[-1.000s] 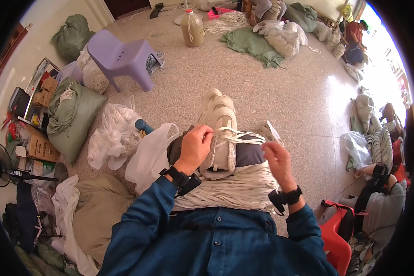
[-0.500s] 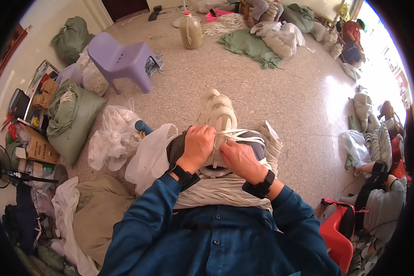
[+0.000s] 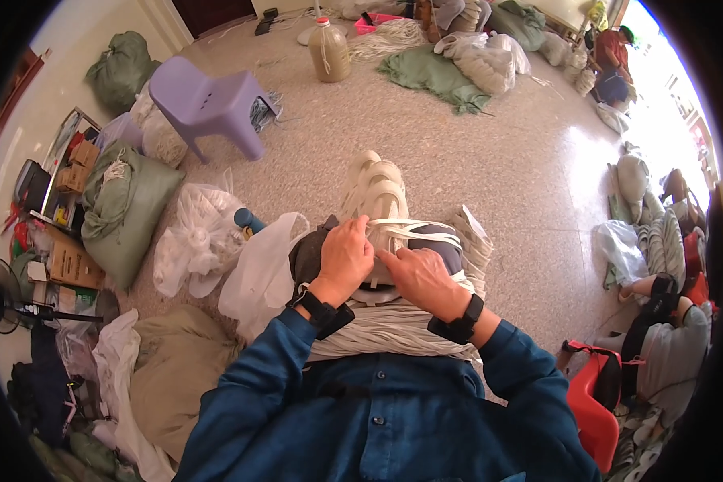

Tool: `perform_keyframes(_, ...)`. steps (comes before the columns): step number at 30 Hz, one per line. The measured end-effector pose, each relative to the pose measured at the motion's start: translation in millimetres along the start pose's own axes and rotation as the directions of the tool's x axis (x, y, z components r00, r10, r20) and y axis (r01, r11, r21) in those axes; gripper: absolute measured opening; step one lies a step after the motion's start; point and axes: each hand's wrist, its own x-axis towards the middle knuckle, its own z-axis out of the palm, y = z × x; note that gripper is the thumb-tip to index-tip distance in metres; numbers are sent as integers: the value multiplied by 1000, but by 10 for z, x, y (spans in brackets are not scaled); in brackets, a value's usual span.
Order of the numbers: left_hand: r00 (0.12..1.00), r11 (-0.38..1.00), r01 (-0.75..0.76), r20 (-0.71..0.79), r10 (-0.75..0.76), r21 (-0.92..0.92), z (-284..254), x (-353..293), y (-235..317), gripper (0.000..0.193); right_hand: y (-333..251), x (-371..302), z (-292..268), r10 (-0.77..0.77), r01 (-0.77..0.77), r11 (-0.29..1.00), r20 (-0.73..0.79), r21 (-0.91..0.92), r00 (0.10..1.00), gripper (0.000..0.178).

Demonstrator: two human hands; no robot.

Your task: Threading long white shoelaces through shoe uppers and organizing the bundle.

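Observation:
A row of nested cream shoe uppers point(image 3: 375, 186) reaches away from my lap. My left hand point(image 3: 346, 255) is closed at the left side of the nearest upper, fingers pinched on a flat white lace. My right hand point(image 3: 423, 278) has its thumb and fingers pressed together on the same upper, just right of the left hand. White laces point(image 3: 426, 230) loop out to the right above my right hand, over dark grey cloth on my knee. A thick bundle of pale laces point(image 3: 394, 333) lies across my lap. The fingertips hide the lace holes.
To the left are a white plastic bag point(image 3: 253, 277), a knotted clear bag point(image 3: 197, 241) and a green sack point(image 3: 128, 210). A purple chair point(image 3: 209, 100) stands beyond. At right sit a red chair point(image 3: 590, 410) and other people among piles of uppers point(image 3: 659, 241).
Both hands stay at the nearest upper with only small finger movements. My right hand has shifted slightly right and down, and the lace loops lie a little differently.

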Motion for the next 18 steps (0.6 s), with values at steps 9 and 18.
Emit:
perform_keyframes(9,989,982,114,-75,-126,-148,108,-96,-59,37,-17,126,-82,6,-5,1000,32,-26,999,34)
perform_keyframes(18,999,999,21,-48,-19,32,98,-9,-75,26,-8,167,-3,24,-9,993,129,-115,991,37)
